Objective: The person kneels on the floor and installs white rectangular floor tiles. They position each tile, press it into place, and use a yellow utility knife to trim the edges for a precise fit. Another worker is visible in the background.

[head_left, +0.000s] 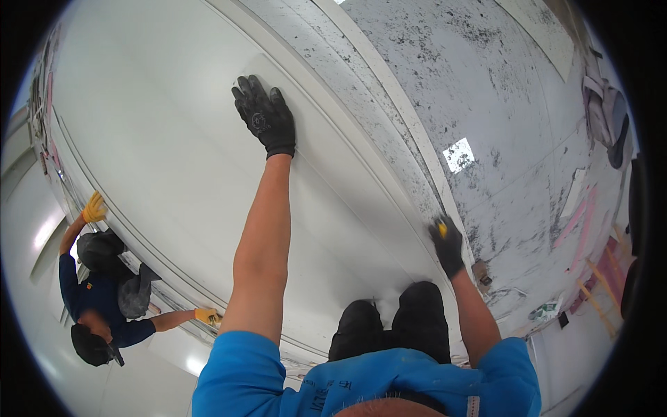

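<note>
A large, smooth white panel [160,160] stretches out in front of me, with raised lines along its right edge. My left hand [267,119], in a black glove, lies flat on the panel with its fingers stretched out. At the panel's right border is my right hand [447,247], also in a black glove and slightly blurred. Its fingers are closed round a small yellow object [442,229], mostly hidden in the glove, so its kind does not show. A pale strip [410,121] runs along the grey surface just beyond that hand.
Right of the panel lies a grey, black-speckled surface [486,76] with scraps on it. Across the panel, at left, a person in dark blue [97,299] crouches, yellow gloves at the panel's far edge. Grey cloth [606,115] and wooden pieces [599,295] lie far right.
</note>
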Tool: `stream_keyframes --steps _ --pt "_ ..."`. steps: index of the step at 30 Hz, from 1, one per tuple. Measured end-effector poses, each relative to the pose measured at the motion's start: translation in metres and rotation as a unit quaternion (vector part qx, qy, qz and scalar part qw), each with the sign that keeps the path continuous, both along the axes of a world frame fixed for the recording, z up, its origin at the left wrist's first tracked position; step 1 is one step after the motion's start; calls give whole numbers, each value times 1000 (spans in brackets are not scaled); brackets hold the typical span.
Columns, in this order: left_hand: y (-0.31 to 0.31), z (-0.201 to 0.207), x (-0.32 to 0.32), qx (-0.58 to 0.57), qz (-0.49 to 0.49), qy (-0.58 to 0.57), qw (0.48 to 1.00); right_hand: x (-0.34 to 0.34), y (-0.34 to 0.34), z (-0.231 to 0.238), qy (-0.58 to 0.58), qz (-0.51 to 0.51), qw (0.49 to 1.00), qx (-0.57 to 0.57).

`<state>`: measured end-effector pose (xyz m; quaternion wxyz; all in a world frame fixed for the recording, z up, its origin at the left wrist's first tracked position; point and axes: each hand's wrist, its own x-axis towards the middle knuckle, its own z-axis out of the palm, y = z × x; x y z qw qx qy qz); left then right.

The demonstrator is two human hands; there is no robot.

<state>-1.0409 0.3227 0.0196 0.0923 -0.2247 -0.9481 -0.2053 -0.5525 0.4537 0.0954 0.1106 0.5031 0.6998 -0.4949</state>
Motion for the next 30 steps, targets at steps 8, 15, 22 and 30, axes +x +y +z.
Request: stream_keyframes --steps 8,15,22,30 --pt "-1 2 2 11 -4 -4 1000 -300 -7 -8 116 263 949 125" --pt "-6 -1 0 57 -25 11 998 -292 -7 -16 166 250 946 124" --pt "5 8 2 47 -34 8 998 -292 4 -17 157 202 964 70" --pt "-5 2 -5 89 -42 50 994 -292 2 -19 182 211 959 60"
